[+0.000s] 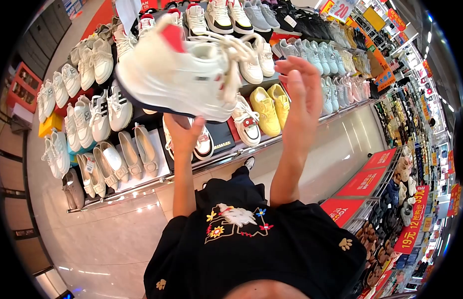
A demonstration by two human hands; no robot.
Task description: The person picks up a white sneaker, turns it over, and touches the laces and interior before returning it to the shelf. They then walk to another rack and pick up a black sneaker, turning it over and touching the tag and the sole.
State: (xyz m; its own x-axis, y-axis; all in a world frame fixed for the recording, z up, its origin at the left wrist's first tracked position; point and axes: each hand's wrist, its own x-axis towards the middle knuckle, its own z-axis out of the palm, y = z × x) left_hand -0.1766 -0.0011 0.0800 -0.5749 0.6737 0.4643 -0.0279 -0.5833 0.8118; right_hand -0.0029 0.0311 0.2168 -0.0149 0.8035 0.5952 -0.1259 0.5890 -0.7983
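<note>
My left hand [185,130] holds up a white sneaker [164,82] from below, its thumb against the dark sole. The sneaker has a red heel patch and thick cream laces; it is slightly smeared by motion. To its right, my right hand [302,89] is raised and open, its fingers apart from the laces and nothing in them. Below and between the hands, a pair of yellow sneakers [265,112] stands on the display. Beside them is a white sneaker with a red patterned front [247,122].
A tiered shoe display [221,144] with a metal front rail spans the view, lined with rows of shoes. Beige flats [145,149] sit at the lower left. Red signs [358,182] and another shoe rack [391,219] stand on the right. Shiny tiled floor [112,234] lies below.
</note>
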